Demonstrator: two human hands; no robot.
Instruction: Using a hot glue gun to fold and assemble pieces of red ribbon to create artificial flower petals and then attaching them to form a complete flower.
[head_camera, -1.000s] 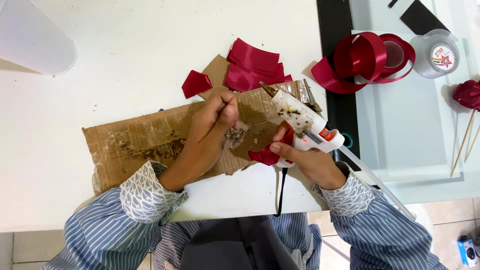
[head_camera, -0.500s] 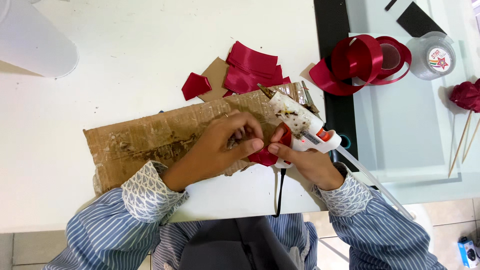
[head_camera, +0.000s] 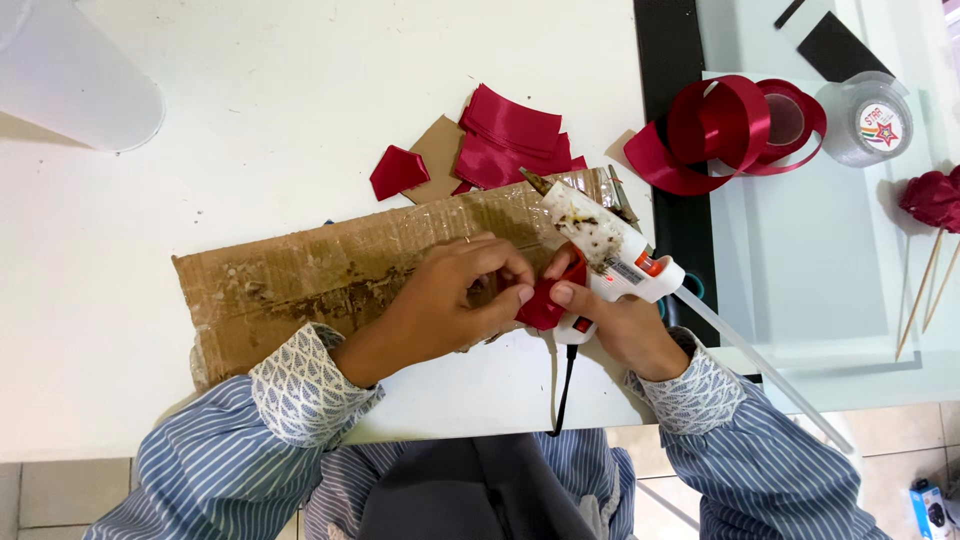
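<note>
At the far left corner of the white table (head_camera: 300, 120) stands a white plastic cup (head_camera: 70, 75) on its side or seen from above; I cannot tell which. Nearer the front edge lies a long, glue-stained sheet of cardboard (head_camera: 330, 275), running from left of centre toward the middle of the table. The left hand (head_camera: 455, 295) rests on this cardboard, its fingers curled in, fingertips pinched on a small folded red ribbon piece (head_camera: 543, 303). The right hand (head_camera: 620, 325) meets it just beside, thumb and forefinger closed on the same ribbon piece while the rest of the hand is wrapped around the grip of a white hot glue gun (head_camera: 600, 250), whose nozzle points toward the back edge and whose black cord (head_camera: 562, 385) drops over the front edge. Behind the cardboard sit 1 loose red ribbon square (head_camera: 398, 172) and a stack of cut red ribbon pieces (head_camera: 510, 140). Further right, across a black strip, a roll of red ribbon (head_camera: 740, 125) lies unspooled on a pale glass surface (head_camera: 820, 270), with a clear round container (head_camera: 868, 125) beside it. At the right edge rests a finished red ribbon rose (head_camera: 932, 198) on wooden skewers (head_camera: 922, 290).
</note>
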